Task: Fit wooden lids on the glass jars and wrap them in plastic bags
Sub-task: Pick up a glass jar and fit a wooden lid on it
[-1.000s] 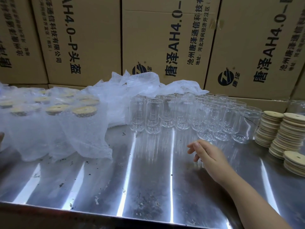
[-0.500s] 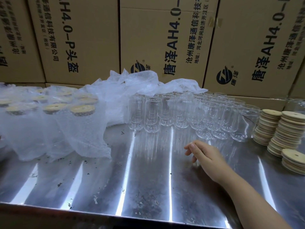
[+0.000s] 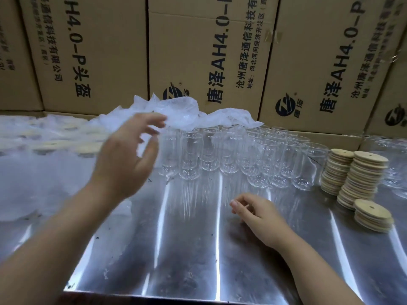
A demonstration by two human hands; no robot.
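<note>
Several bare glass jars stand in rows at the middle back of the steel table. Stacks of round wooden lids rise at the right. A heap of clear plastic bags lies behind the jars. On the left, lidded jars wrapped in plastic are grouped together. My left hand is raised with spread fingers just left of the jar rows, near the bag heap, holding nothing. My right hand rests on the table in front of the jars, fingers loosely curled and empty.
Large cardboard boxes with printed text form a wall along the back. More glass jars stand at the far right behind the lids. The table's front edge runs near the bottom.
My left arm has come into view from the left and reached up towards the bags and jars. My right hand has stayed on the table. The camera has tilted slightly.
</note>
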